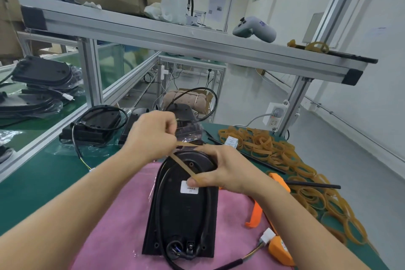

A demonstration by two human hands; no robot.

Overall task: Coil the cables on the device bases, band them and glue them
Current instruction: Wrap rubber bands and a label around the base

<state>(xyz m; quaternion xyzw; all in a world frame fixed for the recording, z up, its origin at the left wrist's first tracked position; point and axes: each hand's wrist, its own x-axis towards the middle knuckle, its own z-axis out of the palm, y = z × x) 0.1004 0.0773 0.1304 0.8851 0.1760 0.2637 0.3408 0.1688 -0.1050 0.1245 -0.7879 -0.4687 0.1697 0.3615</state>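
At the centre of the frame a black device base [182,215] lies on a pink cloth [122,215] spread over the green desk [32,193], its black cable [207,208] looped around the raised oval on its top, with a white label [189,187] near the middle. Both hands are busy with one tan rubber band [182,165], which is pulled taut into a long strip above the far end of the base: the left hand [151,136], fingers curled into a fist, grips the upper end, while the right hand [221,169] pinches the lower end between thumb and fingers just above the label. Whether the band already passes under the cable is hard to tell, since the hands cover that spot. The cable's loose end runs off at lower right of the frame to a white connector [267,237] beside an orange tool [281,247]. A large heap of rubber bands [285,160] fills the right side of the desk. Behind the hands, other black bases [98,125] with their cables sit in clear plastic, and at upper left of the frame more of them are stacked [41,76] on a neighbouring bench
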